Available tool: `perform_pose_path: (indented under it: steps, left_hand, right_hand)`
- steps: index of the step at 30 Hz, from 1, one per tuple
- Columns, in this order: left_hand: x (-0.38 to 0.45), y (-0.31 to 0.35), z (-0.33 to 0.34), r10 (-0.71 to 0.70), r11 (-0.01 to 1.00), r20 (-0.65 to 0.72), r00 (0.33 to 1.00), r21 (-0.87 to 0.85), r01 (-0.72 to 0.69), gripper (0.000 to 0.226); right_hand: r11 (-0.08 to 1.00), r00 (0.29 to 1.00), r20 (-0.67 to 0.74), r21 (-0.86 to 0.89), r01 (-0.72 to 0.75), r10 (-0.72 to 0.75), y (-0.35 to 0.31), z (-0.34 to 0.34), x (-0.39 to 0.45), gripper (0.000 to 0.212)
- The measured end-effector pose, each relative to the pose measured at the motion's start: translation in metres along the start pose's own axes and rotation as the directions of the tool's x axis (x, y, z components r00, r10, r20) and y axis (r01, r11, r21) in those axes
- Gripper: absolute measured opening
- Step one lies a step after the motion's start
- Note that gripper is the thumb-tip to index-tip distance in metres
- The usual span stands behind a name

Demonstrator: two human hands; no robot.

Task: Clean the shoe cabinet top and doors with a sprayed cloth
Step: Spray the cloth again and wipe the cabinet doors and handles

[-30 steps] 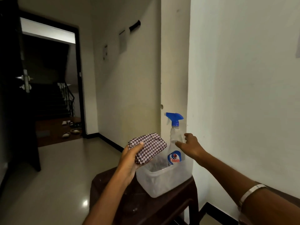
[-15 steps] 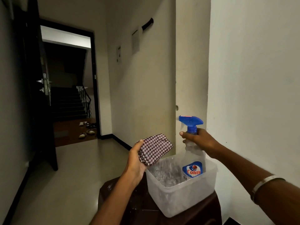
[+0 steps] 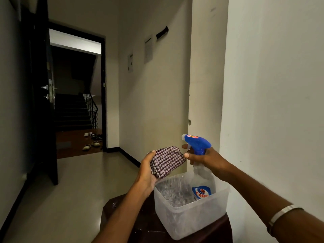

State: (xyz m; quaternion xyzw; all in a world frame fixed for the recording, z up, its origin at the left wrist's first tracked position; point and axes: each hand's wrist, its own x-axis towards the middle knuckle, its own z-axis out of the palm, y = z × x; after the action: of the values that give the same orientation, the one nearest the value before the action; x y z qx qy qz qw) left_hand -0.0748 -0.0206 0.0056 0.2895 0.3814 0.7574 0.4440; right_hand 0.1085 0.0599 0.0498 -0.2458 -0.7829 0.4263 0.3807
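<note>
Fingers of the right hand (image 3: 208, 159) curl round the neck of a blue-headed spray bottle (image 3: 199, 155), forefinger near the trigger, its base low inside a clear plastic tub (image 3: 194, 223). Just left of the bottle's nozzle, the left hand (image 3: 147, 170) grips a folded checked cloth (image 3: 166, 161), thumb on top, above the tub's near corner. The tub rests on a dark brown surface (image 3: 140, 227); whether that is the shoe cabinet cannot be told. The cloth appears not yet sprayed, and all wiping remains.

A dark brown stool (image 3: 122, 223) carries a clear plastic tub (image 3: 198, 223).
</note>
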Motion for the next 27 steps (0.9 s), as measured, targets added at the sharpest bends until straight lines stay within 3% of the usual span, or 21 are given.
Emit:
perform_pose_path:
  steps: [3, 7, 10, 13, 16, 21, 27]
  left_hand:
    - [-0.001, 0.001, 0.002, -0.007, 1.000, -0.020, 1.000, -0.013, 0.007, 0.030]
    - [-0.005, -0.003, 0.006, -0.039, 0.999, -0.022, 0.999, -0.019, 0.038, 0.032]
    - [-0.008, -0.003, 0.008, -0.055, 0.998, -0.026, 0.998, -0.025, 0.054, 0.034]
    - [-0.008, 0.000, 0.008, -0.061, 0.998, -0.034, 0.998, -0.025, 0.060, 0.036]
    - [-0.012, 0.008, 0.010, -0.046, 0.999, -0.051, 0.998, -0.021, 0.045, 0.036]
    - [-0.031, 0.024, 0.023, -0.029, 1.000, -0.057, 0.998, 0.000, 0.029, 0.039]
    - [-0.060, 0.040, 0.042, -0.001, 0.999, 0.004, 1.000, 0.050, 0.001, 0.038]
  right_hand:
    - [0.997, 0.995, 0.097, -0.069, 0.021, -0.015, -0.006, -0.001, 0.000, 0.021]
    - [0.960, 0.985, -0.073, -0.244, 0.135, -0.157, -0.006, 0.013, 0.000, 0.009]
    - [0.961, 0.953, -0.198, -0.199, 0.190, -0.229, -0.024, 0.008, 0.000, 0.016]
    - [0.944, 0.906, -0.271, -0.148, 0.294, -0.324, -0.063, -0.007, -0.001, 0.011]
    - [0.925, 0.871, -0.313, -0.147, 0.349, -0.379, -0.102, -0.013, -0.003, 0.019]
    - [0.941, 0.925, -0.196, -0.157, 0.299, -0.326, -0.138, -0.006, -0.028, 0.016]
    - [0.943, 0.955, -0.205, -0.300, 0.146, -0.214, -0.119, 0.015, -0.068, 0.015]
